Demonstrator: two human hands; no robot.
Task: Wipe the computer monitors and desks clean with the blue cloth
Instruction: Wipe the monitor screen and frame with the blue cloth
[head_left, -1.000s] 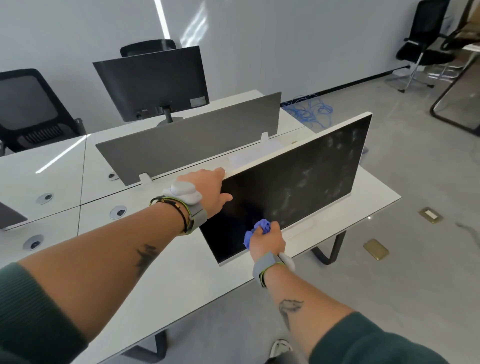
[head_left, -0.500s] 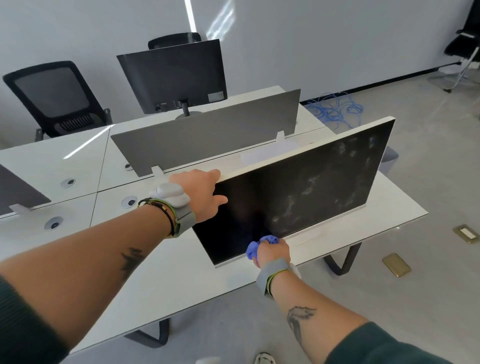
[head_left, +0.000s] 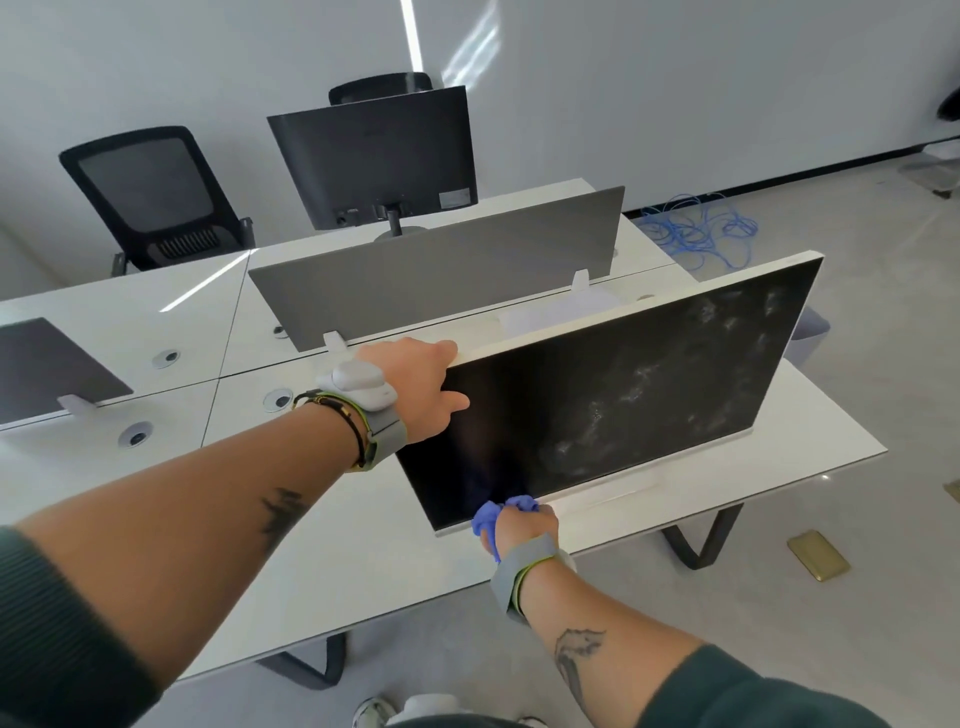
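Observation:
A white-framed monitor (head_left: 623, 395) with a dark, smudged screen stands on the white desk (head_left: 332, 571). My left hand (head_left: 415, 384) grips its upper left corner, thumb on the screen side. My right hand (head_left: 522, 525) holds a bunched blue cloth (head_left: 491, 512) and presses it against the screen's lower edge. White streaks cover the right half of the screen. A second monitor (head_left: 379, 156) stands on the far desk with its back toward me.
A grey divider panel (head_left: 441, 265) runs between the desks. Another divider (head_left: 47, 369) sits at left. A black office chair (head_left: 156, 197) stands behind the far desk. Blue cables (head_left: 701, 234) lie on the floor at right, and a brass floor socket (head_left: 818, 556) sits near the desk leg.
My right hand with the cloth has slid down the screen to its bottom edge. My left hand stays on the top corner. The view has shifted left.

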